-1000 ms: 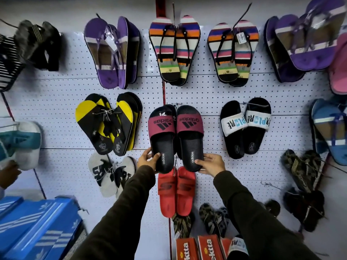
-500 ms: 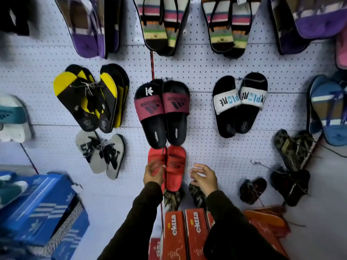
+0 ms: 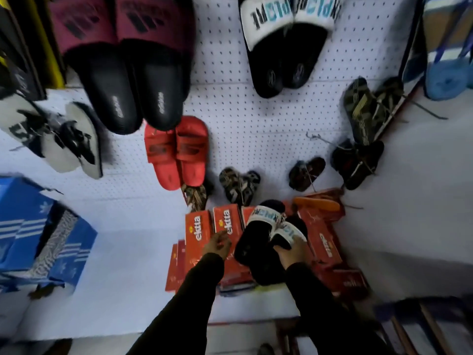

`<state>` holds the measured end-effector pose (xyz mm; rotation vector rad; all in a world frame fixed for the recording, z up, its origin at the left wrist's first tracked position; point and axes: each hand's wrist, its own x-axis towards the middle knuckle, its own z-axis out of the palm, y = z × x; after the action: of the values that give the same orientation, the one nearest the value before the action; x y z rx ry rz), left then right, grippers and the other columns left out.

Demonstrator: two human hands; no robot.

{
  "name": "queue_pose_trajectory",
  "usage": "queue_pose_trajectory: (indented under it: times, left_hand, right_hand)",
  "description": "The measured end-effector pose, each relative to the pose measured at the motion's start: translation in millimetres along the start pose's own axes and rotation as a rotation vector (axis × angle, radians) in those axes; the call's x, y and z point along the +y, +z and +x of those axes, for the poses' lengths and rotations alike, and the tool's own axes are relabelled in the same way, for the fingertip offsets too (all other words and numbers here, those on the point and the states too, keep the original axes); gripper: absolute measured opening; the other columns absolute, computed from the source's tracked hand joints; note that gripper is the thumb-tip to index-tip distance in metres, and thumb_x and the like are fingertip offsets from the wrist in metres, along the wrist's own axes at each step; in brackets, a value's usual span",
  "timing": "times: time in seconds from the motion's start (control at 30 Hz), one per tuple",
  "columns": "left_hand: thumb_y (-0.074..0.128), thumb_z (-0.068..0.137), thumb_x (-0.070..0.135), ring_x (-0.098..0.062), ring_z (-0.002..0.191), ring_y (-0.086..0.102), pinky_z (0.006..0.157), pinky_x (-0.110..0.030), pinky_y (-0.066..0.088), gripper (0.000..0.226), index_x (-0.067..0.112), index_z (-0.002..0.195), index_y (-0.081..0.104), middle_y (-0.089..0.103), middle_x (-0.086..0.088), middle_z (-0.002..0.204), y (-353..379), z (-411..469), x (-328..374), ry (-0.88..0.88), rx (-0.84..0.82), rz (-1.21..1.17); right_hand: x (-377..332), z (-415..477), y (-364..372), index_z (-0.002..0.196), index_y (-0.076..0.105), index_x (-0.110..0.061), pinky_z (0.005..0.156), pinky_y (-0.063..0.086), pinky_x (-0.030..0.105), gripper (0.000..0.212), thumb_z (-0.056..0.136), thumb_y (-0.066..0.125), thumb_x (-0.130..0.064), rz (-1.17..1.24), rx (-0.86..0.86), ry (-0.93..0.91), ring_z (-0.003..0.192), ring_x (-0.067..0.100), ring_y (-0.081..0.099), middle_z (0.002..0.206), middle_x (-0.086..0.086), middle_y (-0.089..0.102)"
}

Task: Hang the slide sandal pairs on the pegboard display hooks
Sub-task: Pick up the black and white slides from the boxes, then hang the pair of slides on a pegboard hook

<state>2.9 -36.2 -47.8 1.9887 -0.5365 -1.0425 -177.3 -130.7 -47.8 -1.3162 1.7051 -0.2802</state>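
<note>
A black slide pair with white lettered straps (image 3: 268,230) lies over the red Ekita boxes (image 3: 198,231) at the foot of the pegboard (image 3: 256,119). My right hand (image 3: 291,254) grips this pair from below at the heel end. Just to its left, my left hand (image 3: 217,245) hovers over a red box with fingers apart, holding nothing. On the board hang the black and maroon Adidas slides (image 3: 122,62), a red slide pair (image 3: 176,152) under them, and a matching black and white lettered pair (image 3: 286,39).
Blue Adidas boxes (image 3: 38,237) stack at the left. Grey and black sandals (image 3: 53,139) hang at the left, camouflage pairs (image 3: 239,187) and dark pairs (image 3: 358,162) low on the board. An orange sole (image 3: 317,203) lies on the boxes.
My view tipped down toward the boxes. Both hands dropped from the red slides on the board; my right hand has taken hold of the black and white slide pair.
</note>
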Motion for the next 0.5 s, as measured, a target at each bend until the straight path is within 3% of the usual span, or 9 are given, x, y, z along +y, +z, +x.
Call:
queue_pose_trajectory:
  times: [0.1,0.27,0.4,0.5]
  left_hand:
    - [0.053,0.095,0.007,-0.033,0.136,0.045,0.113,-0.038,0.037,0.057,0.004,0.148,0.033,0.043,-0.020,0.150,31.2,8.0,-13.3,-0.080,-0.144,0.136]
    - [0.052,0.095,0.014,-0.034,0.139,0.040,0.113,-0.037,0.031,0.062,0.004,0.150,0.026,0.039,-0.020,0.152,62.7,30.4,-12.2,-0.129,-0.191,0.226]
    - [0.056,0.093,0.026,-0.035,0.134,0.046,0.112,-0.039,0.036,0.058,0.007,0.145,0.039,0.049,-0.020,0.145,65.8,45.9,-11.4,-0.153,-0.159,0.322]
    - [0.064,0.088,0.026,-0.034,0.127,0.054,0.111,-0.043,0.040,0.053,0.010,0.137,0.050,0.060,-0.016,0.136,62.5,49.9,-12.0,-0.261,-0.200,0.263]
  right_hand:
    - [30.6,8.9,5.3,0.152,0.033,-0.004,0.118,0.032,0.043,0.078,0.086,0.070,-0.024,-0.045,-0.095,0.183,0.143,0.035,0.039,0.156,0.016,0.038]
    - [53.7,21.5,27.6,0.158,0.012,-0.017,0.102,0.045,0.052,0.080,0.094,0.059,-0.010,0.415,-0.246,0.453,0.134,0.040,0.049,0.154,0.013,0.042]
    - [64.2,30.1,31.5,0.154,0.024,-0.014,0.092,0.051,0.056,0.069,0.094,0.057,-0.002,0.480,-0.208,0.434,0.127,0.046,0.053,0.150,0.017,0.046]
    - [66.2,31.3,19.9,0.147,0.039,-0.011,0.078,0.054,0.054,0.061,0.091,0.059,0.004,0.499,-0.225,0.448,0.124,0.047,0.056,0.143,0.019,0.053]
